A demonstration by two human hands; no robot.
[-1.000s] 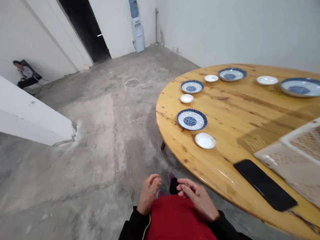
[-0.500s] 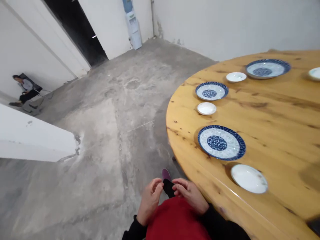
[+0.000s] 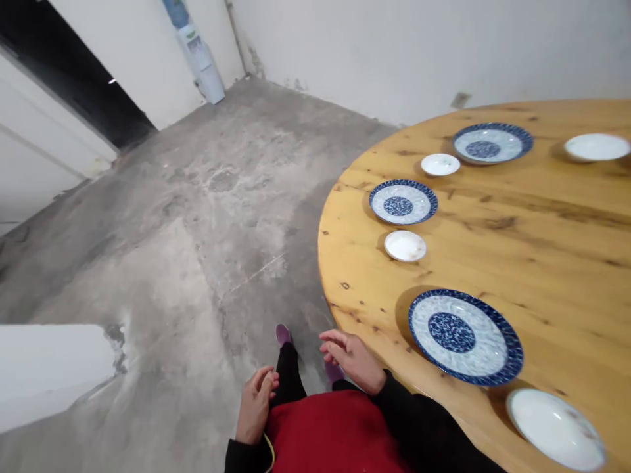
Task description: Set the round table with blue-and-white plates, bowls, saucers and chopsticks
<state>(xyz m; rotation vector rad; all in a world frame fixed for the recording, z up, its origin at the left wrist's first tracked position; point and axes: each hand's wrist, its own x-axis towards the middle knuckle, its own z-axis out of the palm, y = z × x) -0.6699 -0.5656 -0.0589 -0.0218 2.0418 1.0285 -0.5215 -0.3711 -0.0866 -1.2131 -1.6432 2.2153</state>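
My left hand (image 3: 256,404) hangs low by my red top with its fingers curled loosely and nothing in them. My right hand (image 3: 351,358) is held out in front of me near the edge of the round wooden table (image 3: 542,249), fingers bent but apart, empty. Nearest to it is a blue-patterned plate (image 3: 465,335) with a small white saucer (image 3: 556,428) beside it. Further along the rim lie another white saucer (image 3: 405,245) and a second blue plate (image 3: 403,202).
A third blue plate (image 3: 491,142) and two more white saucers (image 3: 440,164) (image 3: 596,146) sit at the table's far side. A water dispenser (image 3: 200,56) stands in the corner. Bare concrete floor (image 3: 187,230) stretches left; a low white wall (image 3: 49,368) is at the lower left.
I have stepped along the table's rim, so the plates are closer. My hands have drawn apart, the left dropping lower. The seated person at the left is out of view.
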